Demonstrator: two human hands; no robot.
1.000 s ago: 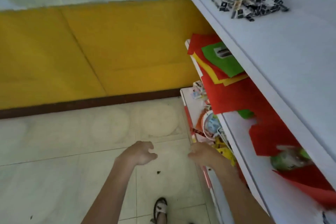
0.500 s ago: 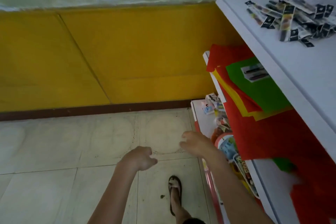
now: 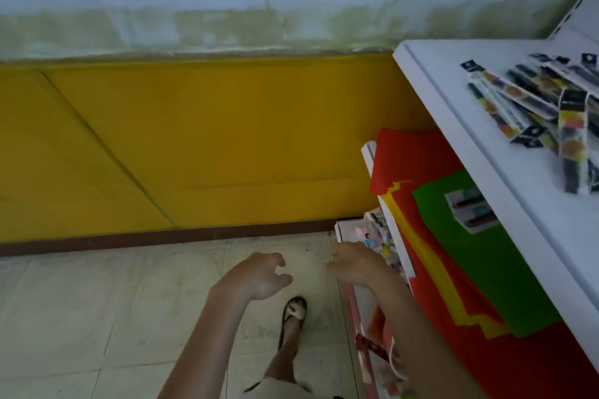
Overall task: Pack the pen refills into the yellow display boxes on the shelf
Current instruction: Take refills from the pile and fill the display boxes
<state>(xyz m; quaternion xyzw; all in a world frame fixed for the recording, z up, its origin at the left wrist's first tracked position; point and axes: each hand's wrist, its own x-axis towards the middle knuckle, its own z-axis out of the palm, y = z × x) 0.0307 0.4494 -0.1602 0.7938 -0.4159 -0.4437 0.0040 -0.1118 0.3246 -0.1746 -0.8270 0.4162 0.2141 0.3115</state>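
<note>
Up and to the right of both hands, well apart from them, the packaged pen refills [image 3: 531, 107] are seen heaped loose on the top white shelf [image 3: 447, 91], some overlapping and lying crosswise. The left hand [image 3: 256, 275] is held out over the tiled floor [image 3: 97, 301], fingers loosely curled, nothing gripped. The right hand [image 3: 356, 266] is just beside it, near the lowest shelf edge, relaxed and empty as far as can be seen. No yellow display boxes are in view, so their place cannot be given. The step in hand is judged to be the reach up to the refill heap; nothing looks packed yet. The right hand is better placed for the reach, being nearer the shelf. A small bunch should be gathered and squared up lengthwise before lifting, since crossed packs are likely to snag or spill off the edge. The coloured paper sheets [image 3: 486, 269] right of the right hand jut out past the shelf below, so the arm should be swung clear of them. The boxes should be located first.
</note>
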